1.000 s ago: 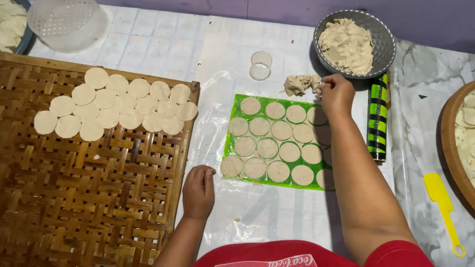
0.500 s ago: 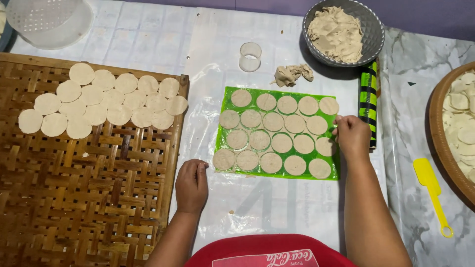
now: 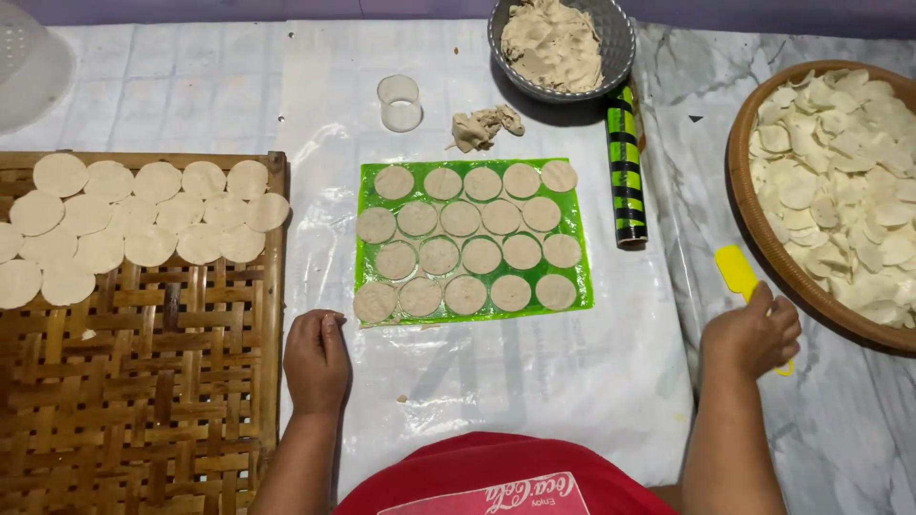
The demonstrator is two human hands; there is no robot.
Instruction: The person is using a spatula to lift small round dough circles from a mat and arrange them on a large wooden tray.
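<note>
Counted: 19 dough discs [image 3: 482,256] on 1 green mat [image 3: 572,229], mid-surface, in 4 rows; approx. 17 discs seen on woven bamboo tray [image 3: 143,381] at left. 1 yellow spatula [image 3: 736,270], flat blade, is clasped at its handle by the right hand [image 3: 752,336], grip closed, beside round basket [image 3: 754,219]. Left hand [image 3: 317,360] is laid fingers-curled on plastic sheet [image 3: 534,381], nothing held. Vs. 0.5 s earlier: right hand is moved off mat edge to spatula.

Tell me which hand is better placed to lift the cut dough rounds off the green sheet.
Probably the left hand: it rests empty at the green sheet's near corner, beside the dough rounds. The right hand is off at the yellow spatula.
</note>
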